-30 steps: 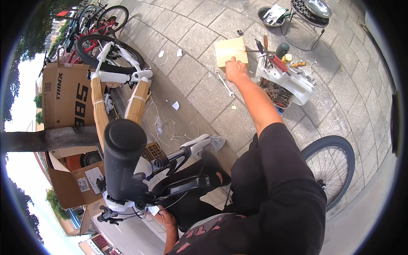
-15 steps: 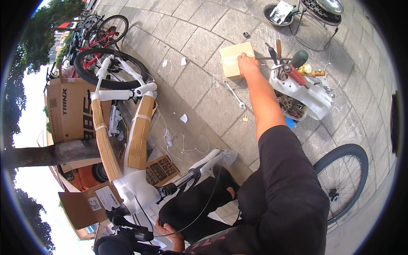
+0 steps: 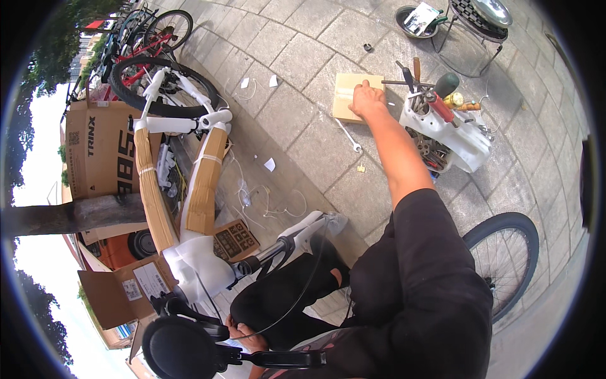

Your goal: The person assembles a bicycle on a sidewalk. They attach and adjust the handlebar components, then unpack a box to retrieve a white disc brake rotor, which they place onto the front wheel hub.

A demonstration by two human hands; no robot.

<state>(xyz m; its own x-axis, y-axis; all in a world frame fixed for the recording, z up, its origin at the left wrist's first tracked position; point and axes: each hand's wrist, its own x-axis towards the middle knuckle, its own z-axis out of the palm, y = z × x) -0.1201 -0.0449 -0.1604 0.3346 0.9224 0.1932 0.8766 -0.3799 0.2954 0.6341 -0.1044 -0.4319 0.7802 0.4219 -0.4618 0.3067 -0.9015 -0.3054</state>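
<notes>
At the end of my outstretched right arm, my right hand (image 3: 368, 103) is on a small cardboard box (image 3: 344, 112), its fingers bent over the top and side. An open-end wrench (image 3: 348, 137) lies on the paving beside that box. My left hand (image 3: 251, 339) is low down by my knee, its fingers curled; what they hold, if anything, is hidden. A thin black cable (image 3: 302, 303) passes close to it. Just left stands a white bicycle frame (image 3: 197, 262), its tubes wrapped in cardboard sleeves (image 3: 203, 194) and foam. A round black part (image 3: 179, 347) sits in front of it.
Right of the box, a white cut-open container (image 3: 470, 148) holds screwdrivers and other tools. A loose wheel (image 3: 505, 265) lies at my right. A wire stand (image 3: 470, 47) and a bowl (image 3: 410, 28) are at the back. Large cartons (image 3: 95, 158) and parked bicycles (image 3: 167, 35) fill the left.
My right hand has drawn the small box slightly nearer, and the box now sits flatter and less tilted. The round black part has come further into view at lower left.
</notes>
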